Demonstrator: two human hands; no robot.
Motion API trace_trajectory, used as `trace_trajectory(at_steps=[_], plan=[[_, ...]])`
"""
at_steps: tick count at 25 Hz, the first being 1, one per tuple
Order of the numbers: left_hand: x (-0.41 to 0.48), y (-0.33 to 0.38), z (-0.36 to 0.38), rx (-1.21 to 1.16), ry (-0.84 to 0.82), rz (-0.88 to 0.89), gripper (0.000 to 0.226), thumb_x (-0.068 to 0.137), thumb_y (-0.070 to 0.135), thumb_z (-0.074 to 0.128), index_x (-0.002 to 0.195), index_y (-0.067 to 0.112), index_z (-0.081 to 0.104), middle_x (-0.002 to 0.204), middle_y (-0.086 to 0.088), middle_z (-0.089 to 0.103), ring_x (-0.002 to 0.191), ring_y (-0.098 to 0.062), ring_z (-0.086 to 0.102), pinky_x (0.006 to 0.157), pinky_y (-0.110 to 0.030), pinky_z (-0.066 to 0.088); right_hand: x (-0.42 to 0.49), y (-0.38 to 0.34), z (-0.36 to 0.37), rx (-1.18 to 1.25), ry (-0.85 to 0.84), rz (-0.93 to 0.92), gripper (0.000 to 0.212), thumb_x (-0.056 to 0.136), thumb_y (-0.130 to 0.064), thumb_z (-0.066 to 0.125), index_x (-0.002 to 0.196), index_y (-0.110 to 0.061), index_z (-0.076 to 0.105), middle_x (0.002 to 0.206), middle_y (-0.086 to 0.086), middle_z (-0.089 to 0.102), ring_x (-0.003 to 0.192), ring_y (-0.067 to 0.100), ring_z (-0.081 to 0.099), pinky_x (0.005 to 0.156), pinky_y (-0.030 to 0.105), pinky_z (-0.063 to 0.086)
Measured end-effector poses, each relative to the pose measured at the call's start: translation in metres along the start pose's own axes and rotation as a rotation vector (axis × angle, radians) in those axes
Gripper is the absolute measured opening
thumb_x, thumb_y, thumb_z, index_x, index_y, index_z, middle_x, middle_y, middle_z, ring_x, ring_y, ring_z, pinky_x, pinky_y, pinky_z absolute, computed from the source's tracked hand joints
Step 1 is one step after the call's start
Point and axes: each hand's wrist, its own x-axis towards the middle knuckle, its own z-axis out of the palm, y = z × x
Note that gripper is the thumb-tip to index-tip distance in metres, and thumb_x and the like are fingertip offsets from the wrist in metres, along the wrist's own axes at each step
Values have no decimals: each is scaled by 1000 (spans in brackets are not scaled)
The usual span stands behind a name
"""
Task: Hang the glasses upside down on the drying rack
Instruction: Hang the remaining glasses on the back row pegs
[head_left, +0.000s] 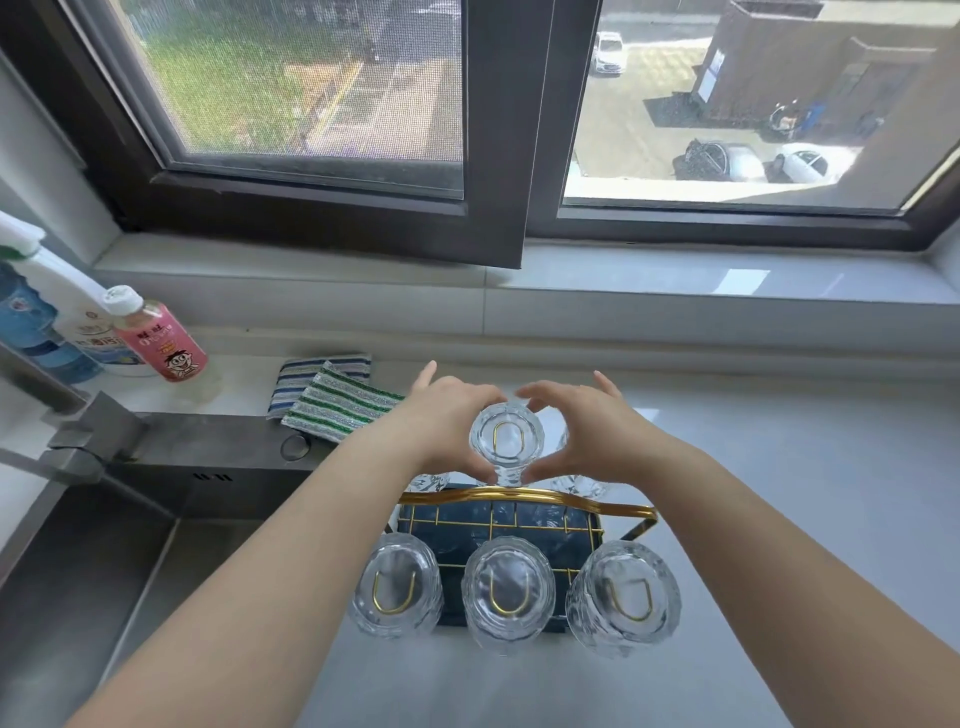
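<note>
A gold wire drying rack (524, 496) with a dark blue tray stands on the white counter. Three clear glasses hang upside down on its near pegs: the left glass (397, 590), the middle glass (508, 592) and the right glass (623, 592). At the far middle peg a fourth glass (506, 439) sits upside down, with a gold loop showing through its base. My left hand (449, 421) and my right hand (587, 428) cup it from both sides. Two more glasses peek out behind my wrists, one at the far left (428, 480) and one at the far right (579, 483).
A steel sink (104, 561) with a faucet (78, 436) lies to the left. Striped cloths (332, 397) rest behind the sink. Bottles (156, 338) stand at the far left. An open window frame (498, 156) hangs over the sill.
</note>
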Motion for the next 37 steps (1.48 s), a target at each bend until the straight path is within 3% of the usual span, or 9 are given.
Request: trace_trajectory(at_steps=[3, 7, 12, 16, 18, 25, 28, 33, 37], plan=[[-1, 6, -4, -79, -38, 3, 90, 67, 42, 77, 140, 26, 28, 147, 3, 38, 139, -18, 26, 117, -41, 4, -24, 21, -14, 262, 90, 62, 83, 58, -40, 82, 130, -32, 42, 132, -9, 52, 119, 6, 45, 105, 29, 30], [8, 37, -8, -325, 4, 99, 88, 70, 32, 78, 142, 24, 27, 150, 6, 32, 137, -13, 30, 110, -27, 24, -57, 59, -11, 434, 150, 185, 86, 56, -31, 86, 129, -33, 42, 134, -7, 49, 123, 9, 44, 100, 28, 35], [32, 68, 12, -187, -93, 91, 94, 67, 32, 80, 142, 20, 25, 150, 0, 33, 138, -22, 29, 112, -35, 22, -57, 64, 10, 574, 116, 209, 91, 60, -14, 85, 135, -26, 34, 135, 0, 47, 118, 13, 47, 100, 30, 41], [42, 69, 19, -21, -42, 102, 84, 67, 40, 77, 136, 21, 33, 138, 0, 50, 132, -21, 38, 116, -47, -5, -51, 60, 18, 611, 173, 203, 89, 60, -12, 85, 133, -27, 36, 127, -2, 51, 110, 14, 52, 95, 31, 48], [43, 68, 20, -1, -19, 115, 83, 67, 42, 76, 136, 22, 34, 137, 1, 52, 132, -20, 39, 115, -46, -9, -51, 62, 19, 622, 192, 200, 88, 59, -13, 86, 132, -26, 38, 121, -6, 52, 111, 15, 54, 94, 33, 50], [45, 65, 20, 5, -15, 112, 82, 65, 43, 77, 134, 23, 37, 136, 1, 53, 131, -18, 40, 115, -44, -9, -49, 65, 20, 640, 204, 197, 86, 60, -13, 85, 131, -26, 39, 118, -7, 51, 106, 11, 53, 76, 16, 49], [44, 65, 20, 25, -24, 100, 82, 65, 44, 77, 134, 24, 36, 136, 2, 52, 133, -18, 37, 115, -46, -10, -49, 64, 20, 611, 194, 192, 85, 62, -15, 84, 132, -25, 37, 118, -9, 49, 105, 9, 50, 75, 15, 48], [21, 67, -3, -34, 14, 78, 88, 70, 44, 74, 142, 27, 27, 148, 4, 38, 140, -13, 24, 116, -44, -7, -59, 62, 7, 587, 170, 209, 87, 61, -15, 84, 134, -25, 36, 128, -7, 46, 113, 10, 48, 91, 25, 43], [-48, 36, -31, -364, 312, 77, 60, 74, 30, 74, 127, 33, 47, 129, 18, 53, 118, 6, 41, 113, -32, 24, -82, 44, -12, 562, 295, 139, 68, 66, -13, 81, 124, -27, 48, 125, -7, 53, 115, 10, 51, 98, 30, 45]])
